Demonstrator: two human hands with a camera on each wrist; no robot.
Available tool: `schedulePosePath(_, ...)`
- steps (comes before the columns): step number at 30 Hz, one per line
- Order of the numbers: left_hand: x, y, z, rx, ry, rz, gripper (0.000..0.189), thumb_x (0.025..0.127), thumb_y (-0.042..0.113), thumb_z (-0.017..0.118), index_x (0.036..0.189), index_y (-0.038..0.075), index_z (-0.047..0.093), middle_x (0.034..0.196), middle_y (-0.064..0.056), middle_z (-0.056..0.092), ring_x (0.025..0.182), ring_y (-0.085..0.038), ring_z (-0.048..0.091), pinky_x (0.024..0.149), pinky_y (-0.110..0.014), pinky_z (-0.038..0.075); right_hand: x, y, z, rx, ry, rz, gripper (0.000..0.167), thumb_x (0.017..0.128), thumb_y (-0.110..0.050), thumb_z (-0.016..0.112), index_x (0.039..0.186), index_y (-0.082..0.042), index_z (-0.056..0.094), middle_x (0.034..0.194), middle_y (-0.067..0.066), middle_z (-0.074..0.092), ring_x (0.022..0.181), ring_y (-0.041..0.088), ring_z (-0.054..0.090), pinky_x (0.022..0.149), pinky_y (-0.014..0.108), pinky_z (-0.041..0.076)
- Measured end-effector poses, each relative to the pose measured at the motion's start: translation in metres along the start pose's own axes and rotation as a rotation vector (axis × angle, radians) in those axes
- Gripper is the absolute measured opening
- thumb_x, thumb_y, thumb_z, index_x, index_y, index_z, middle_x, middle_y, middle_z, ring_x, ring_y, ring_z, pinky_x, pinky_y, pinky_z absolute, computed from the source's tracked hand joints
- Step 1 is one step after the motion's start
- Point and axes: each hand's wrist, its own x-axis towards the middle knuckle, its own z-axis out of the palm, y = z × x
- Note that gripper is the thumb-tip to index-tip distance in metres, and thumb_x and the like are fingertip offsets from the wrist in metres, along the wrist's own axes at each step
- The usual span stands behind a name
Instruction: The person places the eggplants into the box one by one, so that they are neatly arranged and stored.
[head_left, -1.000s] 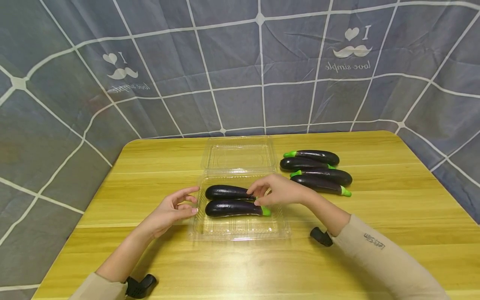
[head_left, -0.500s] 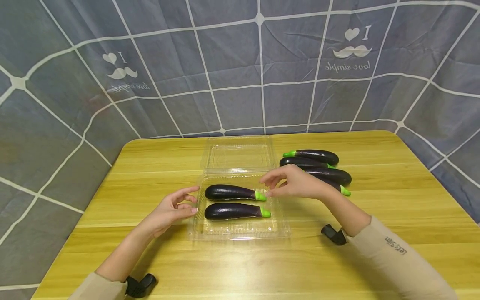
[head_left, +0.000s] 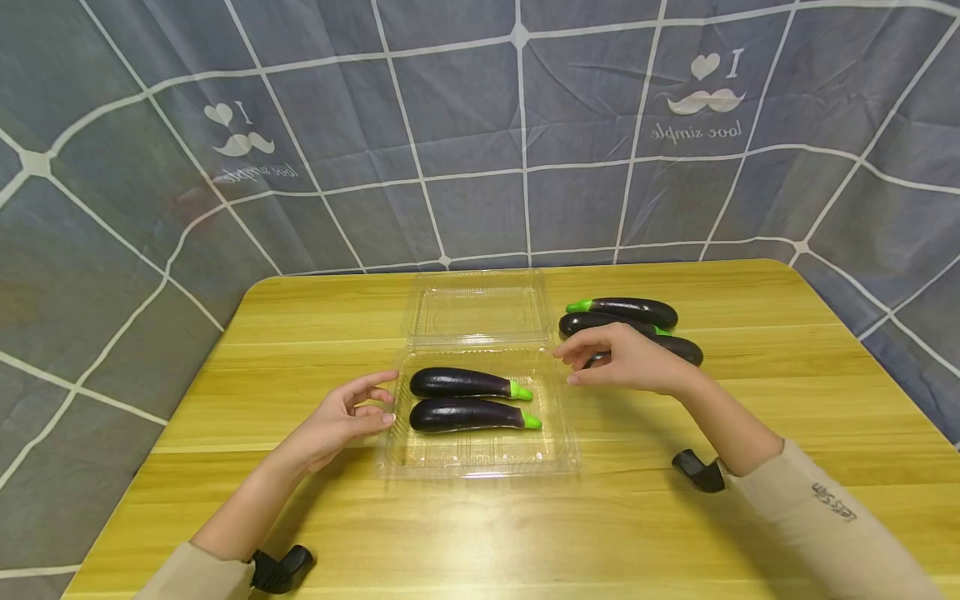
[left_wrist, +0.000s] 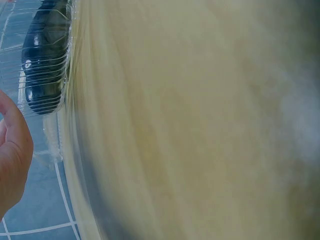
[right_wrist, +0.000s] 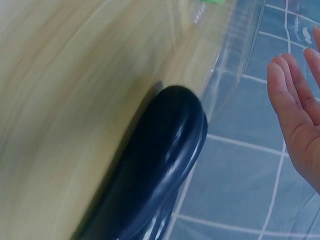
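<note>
Two dark purple eggplants with green stems, the far eggplant (head_left: 461,382) and the near eggplant (head_left: 468,415), lie side by side in a clear plastic clamshell box (head_left: 480,463). My left hand (head_left: 341,423) is at the box's left edge, fingers relaxed; whether they touch the rim I cannot tell. My right hand (head_left: 626,358) hovers right of the box in front of several more eggplants (head_left: 637,312), hiding part of them. Its fingers are loosely bent and hold nothing. In the right wrist view, an eggplant (right_wrist: 155,165) lies below and apart from the hand (right_wrist: 300,115).
The box's lid (head_left: 480,312) lies folded back flat behind it. All this rests on a wooden table (head_left: 480,542) with a rounded back edge. A grey checked cloth (head_left: 480,125) hangs behind and at both sides. A black wrist device (head_left: 699,471) sits under the right forearm.
My right hand has left the far eggplant's stem end and moved right, over to the loose eggplants. The near eggplant rolled slightly forward, then back beside the other. My left hand stayed put.
</note>
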Motion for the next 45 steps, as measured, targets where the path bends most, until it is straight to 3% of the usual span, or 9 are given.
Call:
schedulePosePath(4, 0.000, 0.001, 0.000, 0.003, 0.000, 0.002, 0.067, 0.086, 0.001, 0.063, 0.143, -0.004, 0.027, 0.109, -0.012, 0.045, 0.081, -0.008, 0.057, 0.073, -0.021, 0.052, -0.008, 0.006, -0.006, 0.006, 0.016, -0.001, 0.037, 0.084, -0.013, 0.070, 0.116, 0.003, 0.061, 0.107, 0.020, 0.061, 0.092, 0.016, 0.061, 0.080, 0.030, 0.053)
schedulePosePath(16, 0.000, 0.000, 0.000, 0.000, -0.003, 0.005, 0.067, 0.086, 0.001, 0.063, 0.143, -0.004, 0.027, 0.109, -0.010, 0.046, 0.081, -0.008, 0.057, 0.074, -0.021, 0.052, -0.035, 0.021, -0.016, -0.052, 0.102, 0.108, 0.037, 0.082, -0.018, 0.072, 0.113, 0.001, 0.064, 0.104, 0.015, 0.065, 0.089, 0.013, 0.061, 0.076, 0.027, 0.053)
schedulePosePath(27, -0.001, -0.001, 0.000, -0.009, -0.010, 0.017, 0.066, 0.087, 0.000, 0.062, 0.143, -0.004, 0.027, 0.109, -0.010, 0.046, 0.080, -0.007, 0.057, 0.074, -0.021, 0.052, -0.057, 0.033, -0.022, -0.049, 0.165, 0.121, 0.034, 0.083, -0.014, 0.071, 0.112, 0.002, 0.063, 0.101, 0.016, 0.065, 0.086, 0.009, 0.062, 0.074, 0.025, 0.053)
schedulePosePath(36, 0.000, -0.001, 0.001, -0.009, -0.008, 0.015, 0.066, 0.087, 0.000, 0.062, 0.143, -0.005, 0.027, 0.109, -0.013, 0.045, 0.080, -0.007, 0.057, 0.074, -0.021, 0.052, -0.075, 0.040, -0.028, -0.109, 0.202, 0.200, 0.036, 0.084, -0.018, 0.071, 0.113, 0.000, 0.063, 0.103, 0.013, 0.064, 0.086, 0.008, 0.059, 0.069, 0.026, 0.051)
schedulePosePath(45, 0.000, -0.001, 0.000, -0.014, -0.012, 0.015, 0.067, 0.087, -0.001, 0.061, 0.143, -0.005, 0.026, 0.108, -0.009, 0.046, 0.080, -0.007, 0.057, 0.074, -0.021, 0.052, -0.090, 0.054, -0.034, -0.176, 0.229, 0.227, 0.035, 0.084, -0.019, 0.070, 0.113, -0.001, 0.063, 0.107, 0.013, 0.063, 0.088, 0.004, 0.058, 0.071, 0.025, 0.051)
